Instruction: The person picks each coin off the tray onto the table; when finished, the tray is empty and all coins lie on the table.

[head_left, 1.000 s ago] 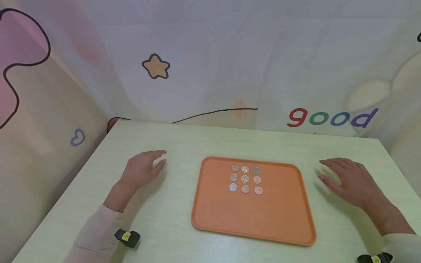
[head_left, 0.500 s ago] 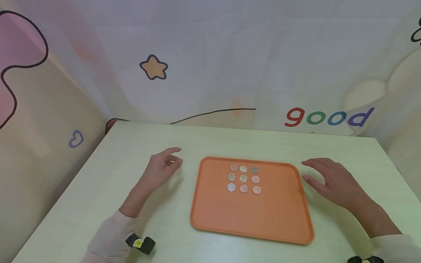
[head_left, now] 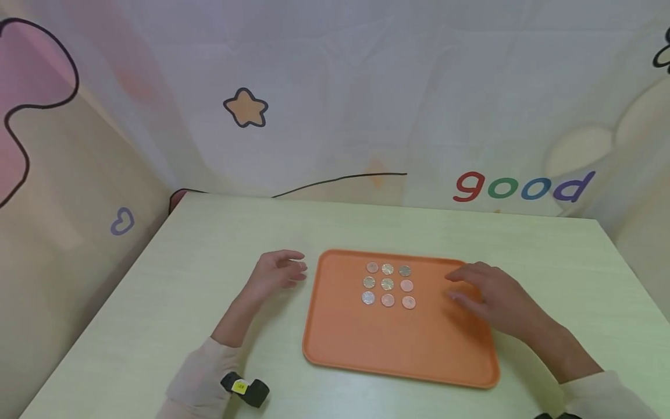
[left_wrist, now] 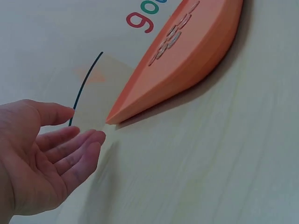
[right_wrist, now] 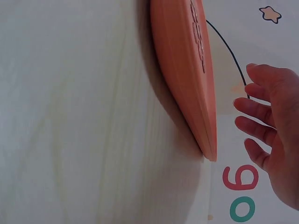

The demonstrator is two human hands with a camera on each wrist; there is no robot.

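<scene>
An orange tray [head_left: 361, 343] lies on the pale table, with several coins [head_left: 387, 284] laid in rows of three on its far half. Some coins look coppery, others silvery or yellowish. Just left of the tray hovers my left hand [head_left: 272, 274], fingers relaxed and holding nothing; the left wrist view shows the same hand [left_wrist: 51, 156] apart from the tray corner. Over the tray's right side hangs my right hand [head_left: 492, 294], to the right of the coins and touching none. Loosely bent, empty fingers show on that hand [right_wrist: 275, 121] in the right wrist view.
The table [head_left: 251, 224] extends around the tray on all sides. Behind it hangs a printed cloth [head_left: 335, 105] with a star and the word "good". A black wrist camera [head_left: 246, 389] sits on the left sleeve.
Both hands have moved inward: the left hand rightward to near the tray's left edge, the right hand leftward from the table to over the tray. Coins and tray stay as they were.
</scene>
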